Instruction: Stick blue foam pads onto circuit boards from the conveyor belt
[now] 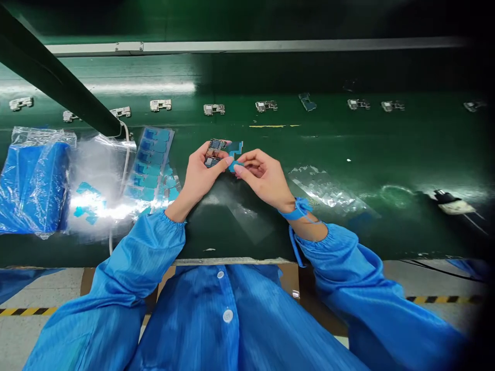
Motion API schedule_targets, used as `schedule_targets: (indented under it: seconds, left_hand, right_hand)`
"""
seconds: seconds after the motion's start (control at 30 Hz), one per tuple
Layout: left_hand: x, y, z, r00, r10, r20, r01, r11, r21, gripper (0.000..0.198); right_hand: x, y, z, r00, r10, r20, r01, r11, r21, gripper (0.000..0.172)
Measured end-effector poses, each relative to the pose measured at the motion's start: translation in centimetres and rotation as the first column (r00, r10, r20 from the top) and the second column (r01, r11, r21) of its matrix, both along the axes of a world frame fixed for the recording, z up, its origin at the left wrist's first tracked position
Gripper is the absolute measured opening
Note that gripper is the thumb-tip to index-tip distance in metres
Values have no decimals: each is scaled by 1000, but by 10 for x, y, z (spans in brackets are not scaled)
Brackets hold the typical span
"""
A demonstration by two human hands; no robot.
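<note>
My left hand (203,172) is closed on a small circuit board (215,148), held above the green bench near its middle. Against the board's right side is a blue adhesive film piece (235,150) with a cut-out shape. My right hand (264,176) pinches the lower end of that film between thumb and fingertips. A blue wrist strap (297,208) circles my right wrist. How much of the film touches the board, I cannot tell. To the left of my left hand lies a sheet of similar blue film pieces (149,162).
Several circuit boards (214,109) lie in a row along the far green surface. A dark post (58,67) slants in at left, beside a plastic-wrapped blue pack (34,185). Clear plastic film (328,188) lies right of my hands, and a plug with a cable (454,203) farther right.
</note>
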State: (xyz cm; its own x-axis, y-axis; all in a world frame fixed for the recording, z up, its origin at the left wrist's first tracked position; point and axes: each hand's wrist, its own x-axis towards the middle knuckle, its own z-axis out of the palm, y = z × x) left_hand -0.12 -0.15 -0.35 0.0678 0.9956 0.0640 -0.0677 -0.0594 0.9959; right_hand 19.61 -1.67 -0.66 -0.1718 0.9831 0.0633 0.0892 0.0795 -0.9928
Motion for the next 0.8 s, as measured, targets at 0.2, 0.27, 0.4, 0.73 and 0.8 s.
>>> schedule_targets:
  seconds: [0.2, 0.27, 0.4, 0.73, 0.8]
  left_hand:
    - [-2, 0, 1, 998, -14, -65, 15, 1000, 16, 38]
    - [-1, 0, 1, 999, -28, -44, 29, 999, 19, 37]
    - [0, 2, 2, 981, -82, 174, 102, 989, -109, 31]
    - [-7, 6, -3, 981, -137, 141, 158, 976, -148, 49]
    - [-6, 3, -2, 976, -170, 137, 195, 961, -198, 52]
  right_hand:
    - [12, 3, 13, 941, -137, 309, 23, 938, 345, 21]
    - [14, 4, 16, 924, -148, 353, 5, 927, 375, 22]
    - [16, 7, 16, 943, -145, 300, 43, 946, 322, 31]
    - [14, 5, 22, 999, 33, -42, -33, 999, -9, 56]
    - [12, 3, 22, 997, 58, -40, -59, 998, -14, 56]
